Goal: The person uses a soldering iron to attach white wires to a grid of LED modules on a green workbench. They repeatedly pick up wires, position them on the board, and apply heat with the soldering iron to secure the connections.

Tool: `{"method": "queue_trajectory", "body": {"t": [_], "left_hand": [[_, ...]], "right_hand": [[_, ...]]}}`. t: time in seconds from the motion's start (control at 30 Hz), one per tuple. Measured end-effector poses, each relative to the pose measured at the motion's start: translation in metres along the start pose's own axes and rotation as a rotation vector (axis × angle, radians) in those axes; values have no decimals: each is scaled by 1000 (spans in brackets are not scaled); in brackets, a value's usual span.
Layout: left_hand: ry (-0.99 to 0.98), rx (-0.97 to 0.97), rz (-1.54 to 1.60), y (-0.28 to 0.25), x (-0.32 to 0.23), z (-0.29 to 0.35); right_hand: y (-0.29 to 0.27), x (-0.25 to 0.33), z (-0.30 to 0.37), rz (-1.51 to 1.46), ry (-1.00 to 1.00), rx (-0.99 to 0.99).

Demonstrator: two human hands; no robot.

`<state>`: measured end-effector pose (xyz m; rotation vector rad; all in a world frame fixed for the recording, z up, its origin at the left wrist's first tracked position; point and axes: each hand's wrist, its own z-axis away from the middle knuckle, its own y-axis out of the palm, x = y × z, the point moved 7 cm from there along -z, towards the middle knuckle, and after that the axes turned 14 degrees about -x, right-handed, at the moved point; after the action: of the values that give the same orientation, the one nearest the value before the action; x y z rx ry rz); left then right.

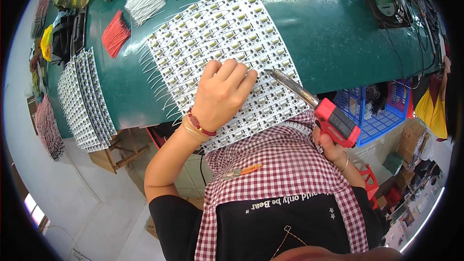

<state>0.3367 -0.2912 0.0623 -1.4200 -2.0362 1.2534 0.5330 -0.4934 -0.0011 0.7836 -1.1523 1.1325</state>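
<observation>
- The white panel of small circuit boards (227, 53) looks matt, with glinting metal leads.
- The soldering gun (316, 106) has a dull grey metal barrel and a glossy red plastic body.
- The green bench (333, 29) has a smooth, slightly shiny surface.
- The red-and-white checked apron (285, 164) is soft woven cloth.

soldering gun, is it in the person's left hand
No, the red soldering gun is gripped by the right hand, while the left hand rests on the circuit board panel.

Left hand (223, 94) rests palm-down, fingers curled; right hand (331, 146), seemingly fisted, grips low at the right.
</observation>
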Motion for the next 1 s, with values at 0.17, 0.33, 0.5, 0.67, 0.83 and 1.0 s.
{"method": "queue_trajectory", "body": {"t": [0.17, 0.33, 0.5, 0.67, 0.83, 1.0], "left_hand": [[6, -124, -32, -14, -3, 1], [-9, -102, 30, -9, -17, 6], [-20, -77, 6, 0, -18, 8], [-24, -92, -7, 0, -21, 8], [-17, -112, -13, 2, -23, 8], [-16, -93, -29, 0, -24, 7]], "right_hand": [[0, -1, 2, -34, 14, 20], [-3, -13, 6, -39, 4, 3], [-5, -16, 5, 28, 32, -27], [-9, -23, 5, 194, -16, -49], [-11, -21, 8, 167, -31, -43], [-10, -24, 9, 20, -5, -22]]}}
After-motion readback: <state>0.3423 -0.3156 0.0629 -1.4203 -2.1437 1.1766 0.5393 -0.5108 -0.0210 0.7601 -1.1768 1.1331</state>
